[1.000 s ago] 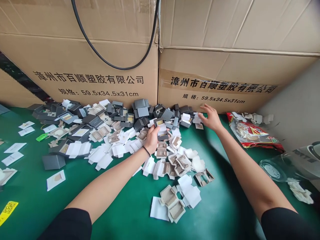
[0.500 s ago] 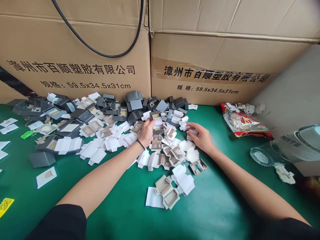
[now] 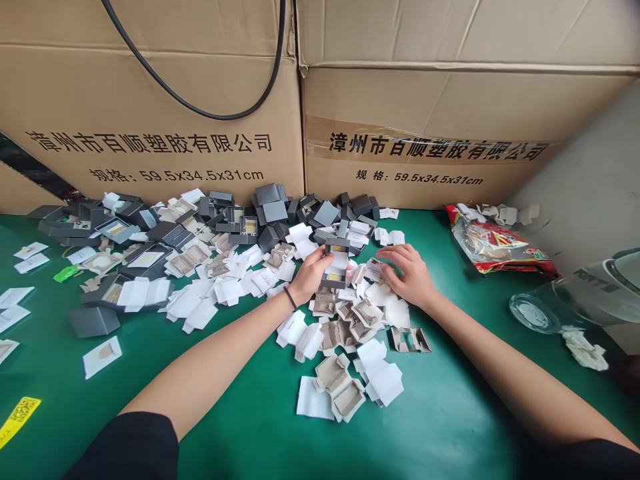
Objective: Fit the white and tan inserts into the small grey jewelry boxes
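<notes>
My left hand (image 3: 311,275) is closed around the side of a small dark grey box (image 3: 336,275), which stands open with a white inside and a yellowish patch. My right hand (image 3: 409,275) is just to the right, its thumb and fingers apart over the pile. Near its fingertips lies a small printed white card (image 3: 373,268). Below both hands spread folded white papers (image 3: 384,380) and beige-grey cardboard inserts (image 3: 346,399). More dark grey boxes (image 3: 270,201) are heaped behind and to the left.
Two big cardboard cartons (image 3: 165,87) stand along the back, with a black cable (image 3: 220,117) hanging before one. On the right are a red snack bag (image 3: 500,243), a clear bottle (image 3: 575,293) and a crumpled tissue (image 3: 586,350). A yellow label (image 3: 19,420) lies front left.
My left hand has moved to the right and slightly nearer, carrying the small grey box. The fingers of my right hand have shifted a little among the papers. The view has moved slightly.
</notes>
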